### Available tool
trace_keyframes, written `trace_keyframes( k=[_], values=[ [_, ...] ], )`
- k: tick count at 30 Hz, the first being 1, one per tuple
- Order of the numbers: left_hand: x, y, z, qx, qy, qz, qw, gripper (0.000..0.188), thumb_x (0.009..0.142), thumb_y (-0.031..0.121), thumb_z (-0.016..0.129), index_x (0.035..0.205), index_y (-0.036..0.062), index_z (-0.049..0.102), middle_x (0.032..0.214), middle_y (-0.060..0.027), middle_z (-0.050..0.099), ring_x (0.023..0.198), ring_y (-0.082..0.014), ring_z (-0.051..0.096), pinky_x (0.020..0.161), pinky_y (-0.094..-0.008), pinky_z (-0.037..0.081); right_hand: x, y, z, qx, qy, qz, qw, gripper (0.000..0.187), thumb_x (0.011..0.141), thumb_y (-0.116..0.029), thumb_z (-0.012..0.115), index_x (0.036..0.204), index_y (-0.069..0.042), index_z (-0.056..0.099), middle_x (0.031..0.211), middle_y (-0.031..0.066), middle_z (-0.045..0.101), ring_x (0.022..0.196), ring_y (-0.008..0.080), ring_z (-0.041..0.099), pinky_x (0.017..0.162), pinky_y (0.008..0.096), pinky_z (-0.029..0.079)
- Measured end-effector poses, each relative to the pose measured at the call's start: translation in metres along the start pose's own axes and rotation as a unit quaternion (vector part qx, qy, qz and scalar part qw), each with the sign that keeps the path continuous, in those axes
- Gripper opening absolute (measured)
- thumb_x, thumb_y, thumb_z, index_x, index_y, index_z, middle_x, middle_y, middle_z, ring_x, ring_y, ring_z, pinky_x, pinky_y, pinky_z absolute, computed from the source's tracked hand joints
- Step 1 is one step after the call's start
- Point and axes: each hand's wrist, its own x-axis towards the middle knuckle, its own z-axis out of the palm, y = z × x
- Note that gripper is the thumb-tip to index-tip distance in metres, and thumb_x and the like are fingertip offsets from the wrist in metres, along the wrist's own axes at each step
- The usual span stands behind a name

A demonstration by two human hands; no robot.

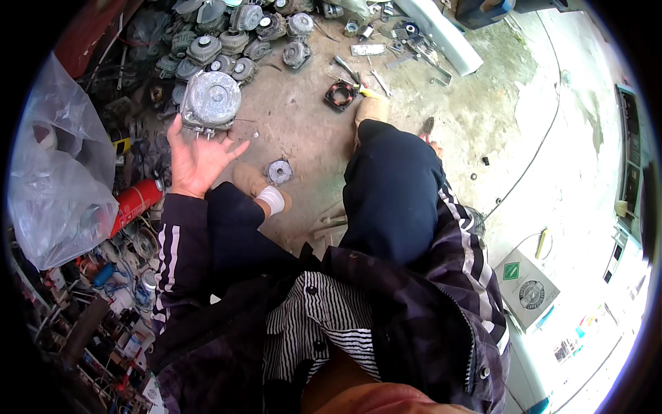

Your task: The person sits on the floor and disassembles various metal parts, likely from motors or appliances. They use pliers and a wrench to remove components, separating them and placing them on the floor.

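A grey metal motor (212,101), round-faced on a squarish housing, rests against the fingers of my left hand (200,160). The thumb lies along its left side, two fingers spread out below it, and the others are hidden behind it. Beyond my right knee, my right hand (436,146) shows only in part, its fingers closed around a small hand tool with a dark pointed head (428,127). Its handle is mostly covered by the hand. On the floor by my left shoe sits a round motor part (279,172) with a dark centre.
A heap of similar motors (236,40) lies at the far left. A black fan frame (340,95), a yellow-handled tool (371,91) and loose metal parts lie ahead. At left are a clear plastic bag (62,172) and a red cylinder (138,204); a grey box (527,290) stands at right.
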Motion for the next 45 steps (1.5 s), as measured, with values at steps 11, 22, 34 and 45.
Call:
trace_keyframes(
  k=[11,22,34,45],
  values=[
    [0.016,0.004,-0.012,-0.009,0.063,0.031,0.997,0.079,0.075,0.048,0.072,0.135,0.0113,0.038,0.132,-0.0103,0.040,0.118,-0.0280,0.044,0.110,-0.0570,0.025,0.043,-0.149,0.027,0.098,-0.156,-0.322,0.929,0.027,0.083,-0.026,0.062,0.103,-0.007,0.066,0.093,0.0155,0.068,0.090,0.0312,0.065,0.081,0.0397,0.051],
    [0.015,0.004,-0.009,-0.054,0.056,0.022,0.997,0.080,0.076,0.051,0.070,0.134,0.0060,0.038,0.134,-0.0128,0.043,0.119,-0.0304,0.045,0.108,-0.0496,0.032,0.043,-0.174,0.041,-0.104,-0.092,-0.337,0.931,0.029,0.085,-0.033,0.061,0.102,-0.010,0.058,0.107,0.0140,0.060,0.104,0.0324,0.058,0.087,0.0454,0.046],
    [0.005,0.011,-0.011,0.005,-0.002,0.092,0.996,0.069,0.077,0.042,0.074,0.133,0.0143,0.043,0.128,-0.0024,0.047,0.115,-0.0215,0.044,0.111,-0.0440,0.021,0.106,-0.223,-0.039,-0.128,-0.404,-0.328,0.844,0.026,0.089,-0.027,0.056,0.073,-0.007,0.061,0.066,0.0077,0.060,0.053,0.0217,0.058,0.046,0.0346,0.042],
    [-0.002,-0.004,0.045,0.164,0.010,0.506,0.846,0.077,0.070,0.010,0.082,0.131,-0.0002,0.035,0.121,-0.0090,0.052,0.113,-0.0172,0.051,0.098,-0.0310,0.040,-0.133,-0.376,-0.346,0.549,-0.478,-0.304,0.615,0.019,0.096,-0.016,0.042,0.102,-0.002,0.053,0.077,0.0013,0.054,0.061,0.0079,0.047,0.053,0.0242,0.038]
  ],
)
